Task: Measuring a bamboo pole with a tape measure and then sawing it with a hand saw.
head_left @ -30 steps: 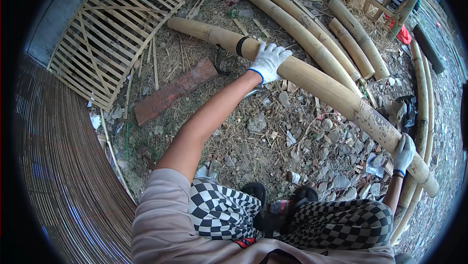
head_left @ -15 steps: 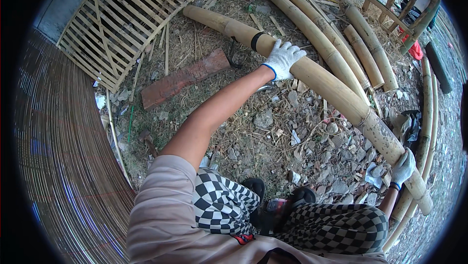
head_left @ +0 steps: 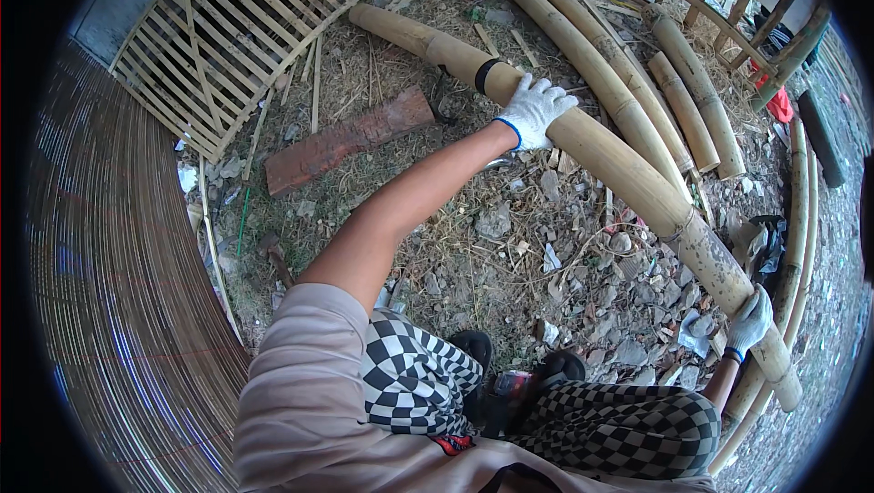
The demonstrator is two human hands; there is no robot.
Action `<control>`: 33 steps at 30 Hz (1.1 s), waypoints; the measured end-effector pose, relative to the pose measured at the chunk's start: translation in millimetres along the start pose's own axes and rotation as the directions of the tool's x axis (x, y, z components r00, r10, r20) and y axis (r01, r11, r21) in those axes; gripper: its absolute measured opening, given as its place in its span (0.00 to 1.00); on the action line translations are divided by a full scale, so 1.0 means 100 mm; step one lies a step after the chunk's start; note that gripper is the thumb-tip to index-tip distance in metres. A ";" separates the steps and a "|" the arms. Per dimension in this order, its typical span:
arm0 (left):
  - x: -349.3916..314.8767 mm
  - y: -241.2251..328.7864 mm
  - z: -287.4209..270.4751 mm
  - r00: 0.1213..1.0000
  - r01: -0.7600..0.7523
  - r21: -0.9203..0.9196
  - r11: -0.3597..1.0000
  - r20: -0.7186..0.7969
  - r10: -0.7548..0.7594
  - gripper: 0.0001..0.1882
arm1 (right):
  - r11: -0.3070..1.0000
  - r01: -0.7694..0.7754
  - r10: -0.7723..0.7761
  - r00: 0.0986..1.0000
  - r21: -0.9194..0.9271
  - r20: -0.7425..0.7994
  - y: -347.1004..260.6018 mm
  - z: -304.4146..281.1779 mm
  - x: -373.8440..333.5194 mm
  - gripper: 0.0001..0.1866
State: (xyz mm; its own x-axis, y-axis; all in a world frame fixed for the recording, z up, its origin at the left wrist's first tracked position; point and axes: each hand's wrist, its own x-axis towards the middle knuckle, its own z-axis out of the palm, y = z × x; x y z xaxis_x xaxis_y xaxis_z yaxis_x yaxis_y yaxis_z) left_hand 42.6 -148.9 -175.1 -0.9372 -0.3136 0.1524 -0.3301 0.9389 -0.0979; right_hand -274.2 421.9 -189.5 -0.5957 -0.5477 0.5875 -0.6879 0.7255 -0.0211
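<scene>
Left hand: the left hand (head_left: 535,111), in a white knit glove with a blue cuff, lies palm-down with fingers spread and curved over the long, thick, tan bamboo pole (head_left: 628,179). It rests on the upper surface; no closed grip is visible.
Right hand: the right hand (head_left: 750,322), in a matching white glove, is pressed against the near right section of the same pole. Whether its fingers wrap around the pole cannot be told from this view.
Pole position: the pole lies on the ground, running from far left to near right, and carries a black band (head_left: 485,75) just left of the left hand.
Pole condition: whole and uncut along its visible length.
Progress: judged from the frame, the pole is steadied at two points; no cutting, splitting or lifting shows yet.
Ground: dry straw, stones and scraps litter the dirt ground (head_left: 510,247).
Far side: several more pale bamboo poles (head_left: 601,47) lie beyond, near a wooden railing.
Left side: a flat reddish-brown timber slab (head_left: 350,140) lies near a woven bamboo lattice panel (head_left: 237,33); a large curved woven-strip structure (head_left: 118,293) fills the left edge.
Person: seated or crouched, in black-and-white checked trousers (head_left: 601,425).
</scene>
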 end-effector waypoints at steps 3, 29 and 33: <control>0.00 -0.01 0.00 1.000 -0.004 0.000 1.000 -0.002 0.004 0.52 | 1.000 -0.002 0.002 1.000 -0.009 0.001 0.00 0.00 0.01 0.18; -0.05 0.01 -0.04 1.000 0.007 -0.006 1.000 0.014 -0.007 0.51 | 1.000 -0.015 0.015 1.000 -0.011 0.018 0.18 0.14 -0.05 0.19; -0.01 0.02 -0.03 1.000 -0.001 -0.015 1.000 0.013 0.002 0.52 | 1.000 -0.011 0.011 1.000 -0.019 0.010 0.21 0.13 -0.06 0.19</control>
State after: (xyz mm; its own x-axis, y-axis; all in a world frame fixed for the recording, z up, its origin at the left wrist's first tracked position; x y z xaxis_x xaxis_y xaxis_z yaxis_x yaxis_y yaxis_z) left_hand 43.4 -146.6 -172.2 -0.9391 -0.3140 0.1393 -0.3271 0.9414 -0.0829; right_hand -290.9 434.5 -204.1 -0.6072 -0.5439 0.5792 -0.6736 0.7390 -0.0123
